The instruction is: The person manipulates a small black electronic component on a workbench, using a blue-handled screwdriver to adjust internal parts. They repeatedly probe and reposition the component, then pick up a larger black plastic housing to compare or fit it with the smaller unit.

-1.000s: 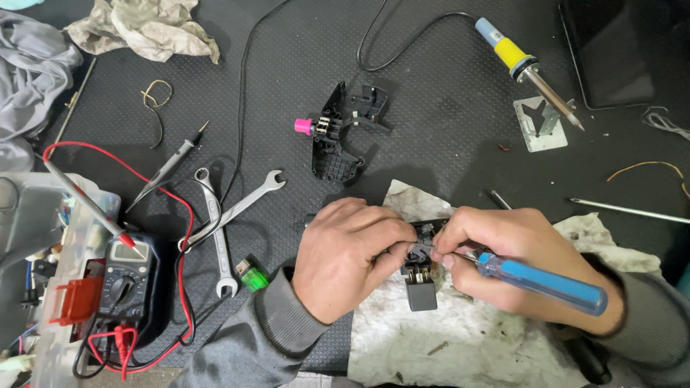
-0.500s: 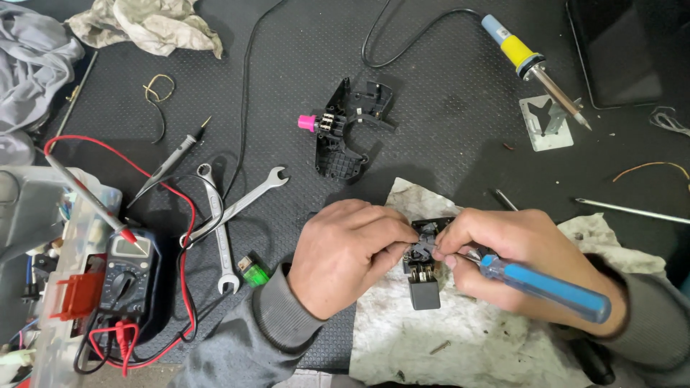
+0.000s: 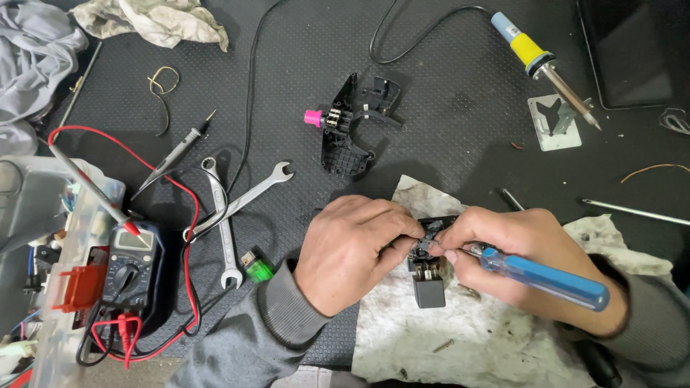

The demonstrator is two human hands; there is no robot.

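Note:
My left hand (image 3: 356, 248) pinches a small black electrical part (image 3: 429, 276) that stands on a dirty white rag (image 3: 474, 338). My right hand (image 3: 525, 251) grips a screwdriver with a blue handle (image 3: 546, 276); its tip is at the top of the part, hidden between my fingers. A grey box-shaped piece forms the part's lower end. Both hands meet over the part near the middle of the view.
An open black plastic housing with a pink knob (image 3: 352, 126) lies behind the hands. A yellow soldering iron (image 3: 543, 68) rests on a metal stand at back right. Two wrenches (image 3: 230, 208), a green lighter (image 3: 257, 266), a multimeter (image 3: 129, 266) with red leads, and cloths are at left.
Both hands stay on the small part with hardly any shift. The view has drifted slightly, so the objects sit a little lower and to the right.

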